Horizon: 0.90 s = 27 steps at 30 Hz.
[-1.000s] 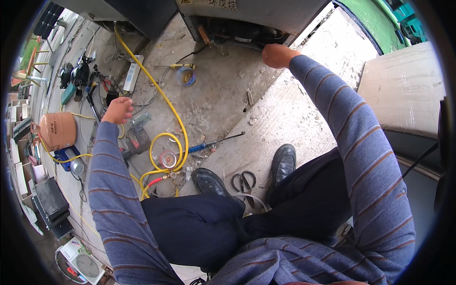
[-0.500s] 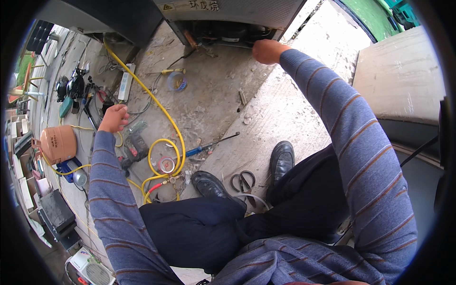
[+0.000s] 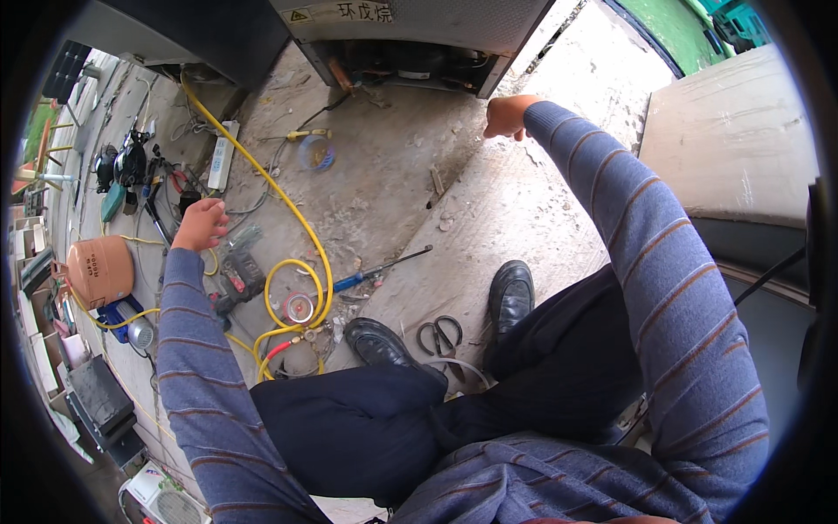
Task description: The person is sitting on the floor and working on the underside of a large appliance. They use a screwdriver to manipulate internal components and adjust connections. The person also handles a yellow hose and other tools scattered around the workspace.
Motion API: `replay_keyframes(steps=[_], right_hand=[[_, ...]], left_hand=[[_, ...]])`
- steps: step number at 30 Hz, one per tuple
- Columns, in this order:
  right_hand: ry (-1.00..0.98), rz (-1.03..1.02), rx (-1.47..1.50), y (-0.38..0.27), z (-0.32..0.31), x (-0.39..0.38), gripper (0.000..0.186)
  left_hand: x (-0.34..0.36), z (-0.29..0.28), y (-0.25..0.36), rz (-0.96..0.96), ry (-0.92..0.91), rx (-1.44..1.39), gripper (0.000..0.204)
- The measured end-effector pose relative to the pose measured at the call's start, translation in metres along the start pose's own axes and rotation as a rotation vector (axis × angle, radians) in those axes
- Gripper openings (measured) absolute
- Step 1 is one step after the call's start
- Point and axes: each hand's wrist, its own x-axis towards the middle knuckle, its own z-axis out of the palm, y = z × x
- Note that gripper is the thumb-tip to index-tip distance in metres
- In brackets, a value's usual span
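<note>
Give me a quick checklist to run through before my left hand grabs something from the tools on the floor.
1. Left hand free: ok, it looks empty, hovering above the floor tools.
2. Right hand free: cannot tell, it is closed by the grey cabinet base.
3. Yellow hose clear of feet: not ok, its coils lie beside the left shoe.
4. Screwdriver within view: ok, lying on the concrete.
5. Scissors clear of feet: not ok, between both shoes.

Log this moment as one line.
left hand: reaching over cordless drill | right hand: at appliance base | yellow hose: on floor
</note>
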Motion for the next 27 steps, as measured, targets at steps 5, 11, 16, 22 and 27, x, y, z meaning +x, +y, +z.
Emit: replay_keyframes(steps=[5,11,16,22,27], right_hand=[[0.187,0.047,0.107,0.033,-0.008,0.010,0.035],[0.213,0.008,0.142,0.028,-0.007,0.006,0.028],[0.253,-0.039,0.125,0.022,-0.007,0.008,0.030],[0.209,-0.040,0.142,0.014,-0.010,0.012,0.037],[0.206,-0.034,0.159,0.022,-0.009,0.013,0.038]], left_hand=[[0.006,0.001,-0.002,0.001,-0.002,0.003,0.042],[0.008,-0.004,-0.012,-0.010,-0.005,0.008,0.041],[0.006,-0.001,-0.007,0.005,-0.005,0.011,0.041],[0.006,-0.006,-0.012,-0.012,-0.023,0.032,0.044],[0.000,0.002,-0.003,0.004,-0.003,0.026,0.041]])
